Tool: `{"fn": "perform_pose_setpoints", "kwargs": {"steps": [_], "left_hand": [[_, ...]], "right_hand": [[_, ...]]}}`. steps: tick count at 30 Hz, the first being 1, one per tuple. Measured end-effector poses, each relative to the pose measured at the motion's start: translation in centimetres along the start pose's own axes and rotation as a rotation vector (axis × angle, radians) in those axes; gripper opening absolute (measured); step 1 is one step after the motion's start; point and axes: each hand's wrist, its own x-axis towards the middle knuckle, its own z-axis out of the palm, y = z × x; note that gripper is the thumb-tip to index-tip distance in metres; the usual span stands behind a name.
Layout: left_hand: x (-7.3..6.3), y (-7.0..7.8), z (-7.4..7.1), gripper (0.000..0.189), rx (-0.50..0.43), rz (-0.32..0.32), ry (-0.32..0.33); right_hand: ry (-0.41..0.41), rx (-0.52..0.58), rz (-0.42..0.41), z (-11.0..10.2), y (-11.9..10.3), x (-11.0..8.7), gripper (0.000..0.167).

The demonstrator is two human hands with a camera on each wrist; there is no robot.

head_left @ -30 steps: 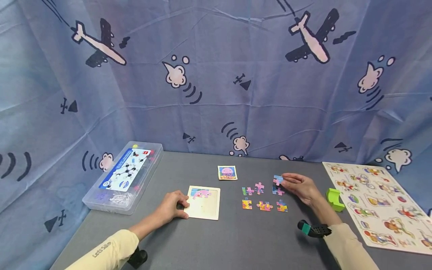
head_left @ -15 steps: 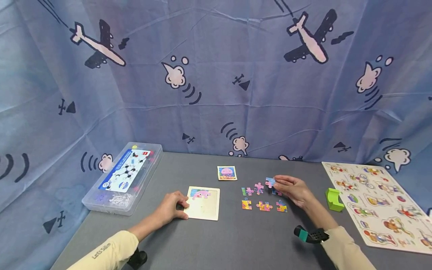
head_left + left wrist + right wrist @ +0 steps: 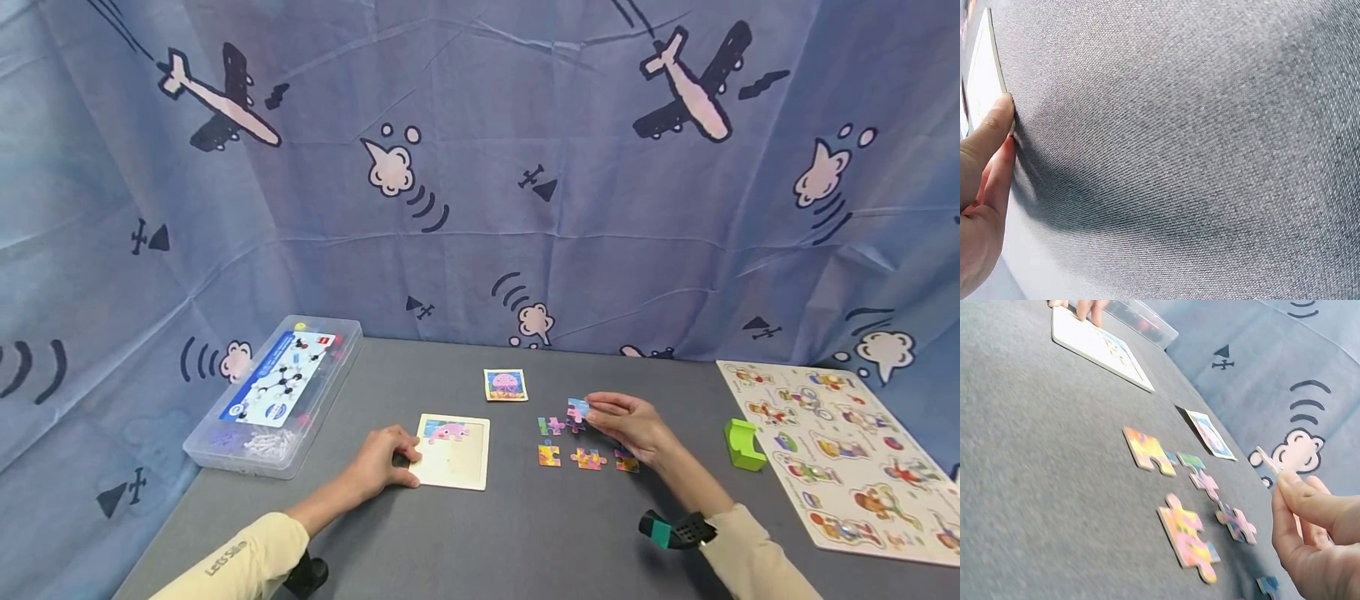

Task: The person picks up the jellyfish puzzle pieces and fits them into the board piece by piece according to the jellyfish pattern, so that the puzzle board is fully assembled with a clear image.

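Note:
My left hand [image 3: 382, 457] pinches the left edge of a pale square puzzle tray [image 3: 459, 477] between thumb and fingers; the left wrist view shows the thumb [image 3: 999, 115] on that edge. In the tray's upper left sit joined blue and pink pieces [image 3: 447, 430]. Above the table, my right hand [image 3: 626, 425] grips a blue-and-pink jigsaw piece [image 3: 577, 408], seen edge-on at the fingertips in the right wrist view. Below it lie loose jigsaw pieces: a green-and-pink one [image 3: 553, 426], a yellow one [image 3: 549, 456], an orange-yellow one [image 3: 588, 459] and others partly hidden by the hand.
A small jellyfish picture card [image 3: 506, 386] lies behind the pieces. To the left stands a clear plastic case [image 3: 315, 425] with a molecule label. On the right are a lime-green block [image 3: 744, 444] and a large picture board [image 3: 847, 467]. A printed curtain [image 3: 480, 208] hangs behind the table.
My right hand has moved left with the blue-and-pink jigsaw piece, from the right side of the loose pieces to above their middle. My left hand stays at the tray.

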Motion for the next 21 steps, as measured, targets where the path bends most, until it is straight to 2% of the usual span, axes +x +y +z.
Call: {"fn": "perform_pose_setpoints", "kwargs": {"steps": [15, 21], "left_hand": [[0.0, 0.0, 0.0, 0.027, -0.006, -0.005, -0.006], [-0.1, 0.1, 0.0, 0.027, -0.014, -0.013, -0.004]], "right_hand": [[-0.047, 0.007, 0.025, 2.8, 0.8, 0.5, 0.046], [-0.041, -0.006, 0.021, 4.2, 1.4, 1.0, 0.047]]}}
